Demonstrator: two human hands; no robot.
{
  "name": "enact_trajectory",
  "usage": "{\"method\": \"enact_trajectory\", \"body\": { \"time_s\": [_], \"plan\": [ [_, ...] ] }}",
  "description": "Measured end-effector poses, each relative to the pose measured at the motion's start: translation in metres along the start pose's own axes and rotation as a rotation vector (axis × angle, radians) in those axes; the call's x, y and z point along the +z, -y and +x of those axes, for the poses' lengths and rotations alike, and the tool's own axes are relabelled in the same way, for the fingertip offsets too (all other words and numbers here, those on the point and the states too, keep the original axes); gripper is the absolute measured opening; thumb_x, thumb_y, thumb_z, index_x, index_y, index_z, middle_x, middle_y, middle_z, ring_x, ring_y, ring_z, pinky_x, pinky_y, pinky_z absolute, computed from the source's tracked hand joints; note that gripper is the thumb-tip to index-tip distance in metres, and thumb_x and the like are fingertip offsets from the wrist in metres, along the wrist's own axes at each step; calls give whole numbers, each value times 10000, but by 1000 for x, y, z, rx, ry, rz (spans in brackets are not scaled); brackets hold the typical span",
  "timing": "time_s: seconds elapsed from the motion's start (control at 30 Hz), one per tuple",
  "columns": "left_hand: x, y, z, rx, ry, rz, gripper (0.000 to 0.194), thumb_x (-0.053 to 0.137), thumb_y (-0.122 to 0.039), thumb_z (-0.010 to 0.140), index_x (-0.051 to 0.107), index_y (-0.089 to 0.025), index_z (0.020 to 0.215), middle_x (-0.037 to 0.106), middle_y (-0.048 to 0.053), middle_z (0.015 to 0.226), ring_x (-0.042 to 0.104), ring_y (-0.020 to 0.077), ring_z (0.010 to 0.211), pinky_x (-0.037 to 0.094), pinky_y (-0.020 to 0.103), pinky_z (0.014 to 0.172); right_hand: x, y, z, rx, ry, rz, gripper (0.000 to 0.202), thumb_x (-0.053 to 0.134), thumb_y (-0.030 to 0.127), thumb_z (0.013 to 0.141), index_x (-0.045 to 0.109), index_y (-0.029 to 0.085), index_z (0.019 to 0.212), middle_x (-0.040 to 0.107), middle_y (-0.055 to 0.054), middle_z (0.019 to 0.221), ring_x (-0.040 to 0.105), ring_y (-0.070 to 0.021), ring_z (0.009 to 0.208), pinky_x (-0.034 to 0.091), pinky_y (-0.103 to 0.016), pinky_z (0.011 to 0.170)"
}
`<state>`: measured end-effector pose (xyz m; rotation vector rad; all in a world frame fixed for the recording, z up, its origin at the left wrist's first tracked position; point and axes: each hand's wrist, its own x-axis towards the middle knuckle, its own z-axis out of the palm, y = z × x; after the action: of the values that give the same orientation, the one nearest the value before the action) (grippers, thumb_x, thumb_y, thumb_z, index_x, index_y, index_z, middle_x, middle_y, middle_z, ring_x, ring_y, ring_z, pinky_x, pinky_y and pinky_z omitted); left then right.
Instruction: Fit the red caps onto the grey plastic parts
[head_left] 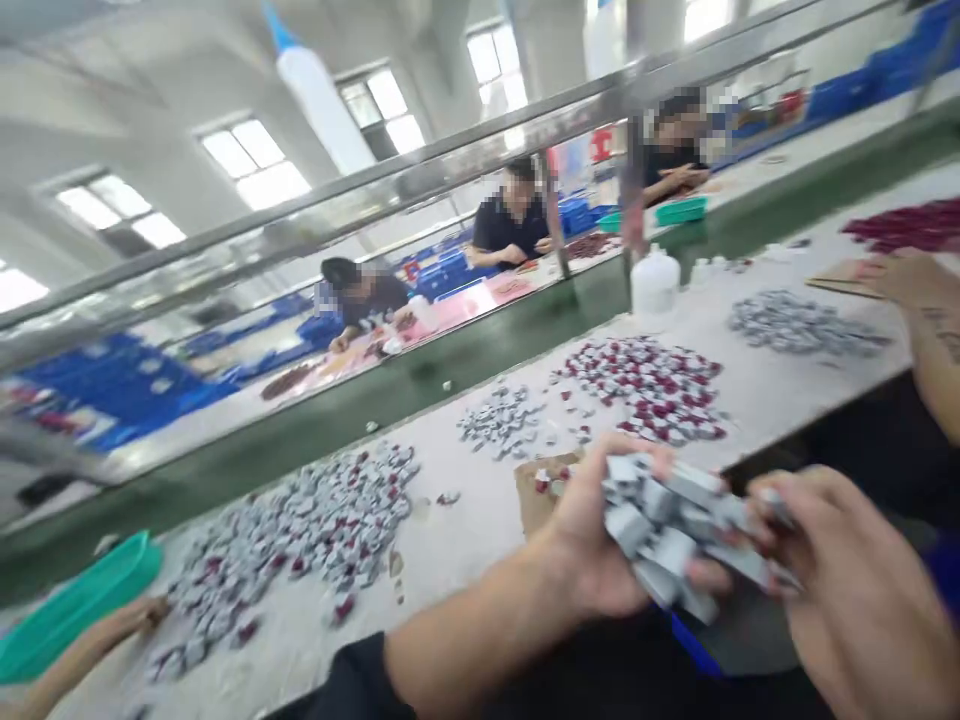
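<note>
Head cam: the left hand [592, 545] is cupped around a messy heap of grey pieces [664, 520], just off the near edge of the surface [457, 535]. My guess is the palm's curled like that so 1 hand can carry a whole bunch. The right hand [862, 580] is right beside it, fingertips pinching what looks like 1 small grey bit [777, 506], tho it's too blurry to swear to. Holding both close probably means short reaches. The grey-and-maroon pile [637, 385] and smaller grey pile [501, 418] sit apart, likely so they don't get mixed up.
</note>
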<state>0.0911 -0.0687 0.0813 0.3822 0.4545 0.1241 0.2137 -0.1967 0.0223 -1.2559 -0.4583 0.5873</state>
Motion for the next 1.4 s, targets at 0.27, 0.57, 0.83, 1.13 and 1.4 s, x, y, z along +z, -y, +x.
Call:
{"method": "enact_trajectory", "body": {
  "time_s": [0.27,0.57,0.83,1.13,1.4],
  "plan": [
    [-131,-155,-67,776,-750,-162,260,636,-323,1077,717,-159,892,722,60,846,713,206,730,548,274,541,241,-51,137,-130,638,-934,188,708,307,1082,672,207,927,713,4,888,688,-184,792,599,-346,766],
    [-201,-159,-40,1080,-1297,-147,428,764,-412,1098,694,-182,1452,719,137,1445,753,299,1216,672,519,1016,298,-103,140,-357,825,-1274,301,749,359,1105,728,194,1356,720,-114,1433,719,-301,1268,625,-526,1065],
    [-207,-130,-27,1269,-1579,390,111,792,-264,1042,776,-188,1122,769,87,1258,723,279,1220,592,499,1127,284,-104,142,-459,981,-1149,363,445,72,1056,739,201,1227,686,-178,1472,596,-373,1357,569,-487,1025],
    [-198,-106,-29,1213,-1495,789,237,682,-134,949,749,-284,1119,767,77,1184,638,318,1267,455,435,1206,269,-93,171,-512,1100,-980,409,405,76,1030,746,204,1217,715,-183,1423,662,-387,1330,576,-554,1098],
    [-189,-113,-66,995,-1176,943,507,581,-76,890,724,-239,1348,770,106,1391,688,302,1354,463,445,1254,253,-96,141,-819,1482,-881,194,829,284,987,809,237,1173,625,-207,1654,495,-472,1617,485,-697,1265]
  ]
}}
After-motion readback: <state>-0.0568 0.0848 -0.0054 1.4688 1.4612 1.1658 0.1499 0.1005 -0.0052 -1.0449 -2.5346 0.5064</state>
